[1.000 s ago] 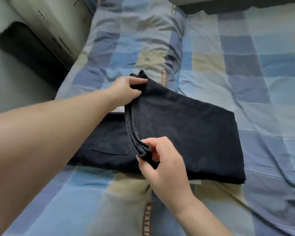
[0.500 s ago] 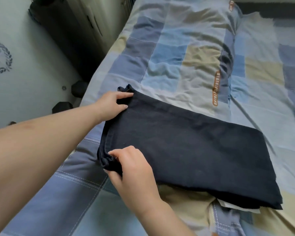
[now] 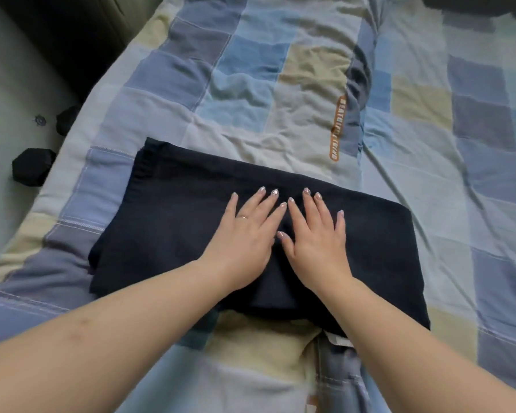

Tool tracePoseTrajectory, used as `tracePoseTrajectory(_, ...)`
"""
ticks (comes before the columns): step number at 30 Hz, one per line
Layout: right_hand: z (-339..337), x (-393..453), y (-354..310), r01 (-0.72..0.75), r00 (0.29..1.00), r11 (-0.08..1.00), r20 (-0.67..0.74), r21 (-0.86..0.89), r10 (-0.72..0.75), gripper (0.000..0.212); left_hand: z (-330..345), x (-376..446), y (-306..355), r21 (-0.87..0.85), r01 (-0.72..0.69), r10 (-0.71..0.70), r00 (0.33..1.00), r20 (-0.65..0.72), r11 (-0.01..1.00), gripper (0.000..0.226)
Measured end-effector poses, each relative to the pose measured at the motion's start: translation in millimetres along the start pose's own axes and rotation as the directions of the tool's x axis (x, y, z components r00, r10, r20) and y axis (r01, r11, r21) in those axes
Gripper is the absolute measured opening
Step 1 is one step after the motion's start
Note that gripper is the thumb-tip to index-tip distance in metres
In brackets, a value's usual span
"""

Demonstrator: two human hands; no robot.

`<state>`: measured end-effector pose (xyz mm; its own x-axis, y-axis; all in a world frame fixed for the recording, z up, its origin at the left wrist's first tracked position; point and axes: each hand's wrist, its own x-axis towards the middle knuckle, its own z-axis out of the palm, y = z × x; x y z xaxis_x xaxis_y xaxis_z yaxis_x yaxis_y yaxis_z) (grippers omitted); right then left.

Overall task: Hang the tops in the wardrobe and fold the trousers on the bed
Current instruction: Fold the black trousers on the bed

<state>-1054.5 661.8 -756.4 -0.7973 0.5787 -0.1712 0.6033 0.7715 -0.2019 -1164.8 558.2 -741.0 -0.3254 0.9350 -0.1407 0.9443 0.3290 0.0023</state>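
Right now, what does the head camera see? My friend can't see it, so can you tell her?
Two hands, left hand and right hand, press flat, side by side, on folded dark trousers. The trousers lie on a bed with a blue and cream checked cover.

Flat hands (image 3: pixel 280 236) on folded trousers (image 3: pixel 173 222)

Left hand (image 3: pixel 246 234) and right hand (image 3: pixel 316 234) flat, palms down, fingers spread, side by side; forearms bare.
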Motion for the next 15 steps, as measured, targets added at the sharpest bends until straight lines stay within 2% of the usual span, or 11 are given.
tracePoseTrajectory(3, 16, 12, 38, 0.099, 0.995, 0.992, 0.026, -0.073, -0.097, 0.072, 24, 31, 20, 0.039, -0.052, 0.051, 0.998, 0.023, 0.998, 0.066)
tracePoseTrajectory(5, 24, 20, 52, 0.147, 0.989, 0.985, 0.023, -0.095, -0.145, 0.074, 36, 44, 15, 0.082, -0.039, 0.036, 0.998, 0.044, 0.996, 0.069)
tracePoseTrajectory(10, 52, 20, 95, 0.091, 0.995, 0.985, -0.029, -0.148, -0.097, 0.08, 66, 30, -42, 0.157, 0.189, -0.195, 0.98, 0.024, 0.969, 0.09)
tracePoseTrajectory(15, 61, 9, 140, 0.037, 0.998, 0.988, -0.036, -0.149, -0.043, 0.081, 70, 14, -84, 0.154, 0.349, -0.356, 0.935, 0.016, 0.924, 0.088)
